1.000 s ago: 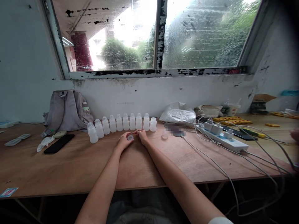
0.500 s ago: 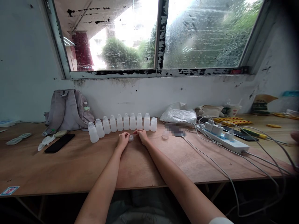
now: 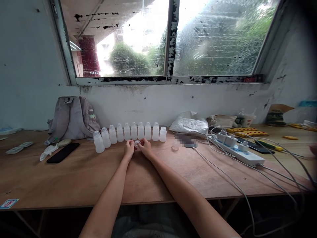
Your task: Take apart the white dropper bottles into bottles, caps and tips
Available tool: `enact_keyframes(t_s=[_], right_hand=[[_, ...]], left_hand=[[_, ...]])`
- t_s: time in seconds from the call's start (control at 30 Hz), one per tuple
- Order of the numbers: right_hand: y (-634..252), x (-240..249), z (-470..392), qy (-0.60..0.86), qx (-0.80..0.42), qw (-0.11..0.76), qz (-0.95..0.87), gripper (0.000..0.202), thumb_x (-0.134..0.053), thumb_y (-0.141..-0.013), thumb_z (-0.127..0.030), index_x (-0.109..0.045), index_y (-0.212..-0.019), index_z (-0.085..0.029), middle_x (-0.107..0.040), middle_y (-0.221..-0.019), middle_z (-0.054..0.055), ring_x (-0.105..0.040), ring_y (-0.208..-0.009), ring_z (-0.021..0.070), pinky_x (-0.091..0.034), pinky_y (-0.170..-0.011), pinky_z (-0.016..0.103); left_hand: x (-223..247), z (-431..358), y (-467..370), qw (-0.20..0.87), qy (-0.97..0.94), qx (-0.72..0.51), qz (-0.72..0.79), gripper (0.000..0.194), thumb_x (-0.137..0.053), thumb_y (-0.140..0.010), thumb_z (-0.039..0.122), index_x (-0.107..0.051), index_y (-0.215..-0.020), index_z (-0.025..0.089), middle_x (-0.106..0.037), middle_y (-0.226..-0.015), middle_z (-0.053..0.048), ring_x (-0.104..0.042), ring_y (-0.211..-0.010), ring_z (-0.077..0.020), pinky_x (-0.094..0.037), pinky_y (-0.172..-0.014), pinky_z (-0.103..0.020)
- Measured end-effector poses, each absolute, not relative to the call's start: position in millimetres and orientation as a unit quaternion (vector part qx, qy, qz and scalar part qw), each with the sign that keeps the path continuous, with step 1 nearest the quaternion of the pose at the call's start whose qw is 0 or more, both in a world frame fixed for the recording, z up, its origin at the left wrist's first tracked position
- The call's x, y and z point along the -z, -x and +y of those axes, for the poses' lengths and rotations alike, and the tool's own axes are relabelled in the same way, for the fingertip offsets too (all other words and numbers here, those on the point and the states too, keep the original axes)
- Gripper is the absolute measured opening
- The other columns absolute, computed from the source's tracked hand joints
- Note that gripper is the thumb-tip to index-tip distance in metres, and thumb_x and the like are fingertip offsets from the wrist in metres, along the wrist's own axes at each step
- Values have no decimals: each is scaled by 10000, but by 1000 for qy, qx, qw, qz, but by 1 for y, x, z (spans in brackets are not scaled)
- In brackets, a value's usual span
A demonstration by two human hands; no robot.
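Note:
Both of my hands meet over the wooden table around a small, round, whitish translucent ring, perhaps a bottle collar. My left hand grips its left side with curled fingers, and my right hand pinches it from the right. Behind them stands a curved row of frosted white baby bottles, among them the leftmost capped bottle. At the row's right end, one bottle has an open neck without a dome cap. A clear dome cap rests on the table to the right of my hands.
A black phone, a crumpled white tissue and a grey backpack are on the left. To the right lie a silvery plastic bag, a white power strip with trailing cables, and a screwdriver. A window is above.
The round translucent piece has come up off the table into my fingers. My right hand has moved left to meet my left hand at it. The bottles stay in place.

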State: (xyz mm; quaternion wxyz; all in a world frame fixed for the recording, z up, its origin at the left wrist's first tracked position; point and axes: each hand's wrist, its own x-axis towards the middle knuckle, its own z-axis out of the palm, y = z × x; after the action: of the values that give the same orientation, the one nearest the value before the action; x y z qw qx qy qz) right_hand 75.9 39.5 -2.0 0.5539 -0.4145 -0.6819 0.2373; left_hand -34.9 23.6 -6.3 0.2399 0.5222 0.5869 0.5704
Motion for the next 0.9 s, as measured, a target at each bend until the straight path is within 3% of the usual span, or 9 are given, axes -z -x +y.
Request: enact_keyframes(t_s=[0.2, 0.53, 0.9], right_hand=[[-79, 5, 45, 442, -206, 546, -681, 98, -494, -610, -268, -425, -628, -201, -455, -559, -47, -436, -535, 112, -336, -546, 220], [-86, 6, 51, 466, -197, 515, -692, 86, -478, -564, -225, -395, -571, -203, -442, -531, -47, -424, -535, 118, -313, -533, 218], [-84, -1, 51, 464, -189, 518, -693, 73, -460, -545, -212, -394, -575, -202, -420, -519, -58, -396, -521, 105, -292, -508, 204]], left_hand=[[2, 19, 28, 224, -564, -558, 566, 283, -360, -813, 339, -586, -841, 171, -640, -780, -49, -590, -630, -142, -430, -490, -205], [-6, 4, 22, 146, -612, -483, 609, 213, -380, -790, 279, -582, -810, 213, -651, -811, -46, -583, -785, -198, -408, -703, -280], [-5, 2, 18, 103, -621, -457, 629, 181, -432, -752, 218, -539, -897, 202, -648, -864, -62, -587, -830, -199, -410, -720, -268]])
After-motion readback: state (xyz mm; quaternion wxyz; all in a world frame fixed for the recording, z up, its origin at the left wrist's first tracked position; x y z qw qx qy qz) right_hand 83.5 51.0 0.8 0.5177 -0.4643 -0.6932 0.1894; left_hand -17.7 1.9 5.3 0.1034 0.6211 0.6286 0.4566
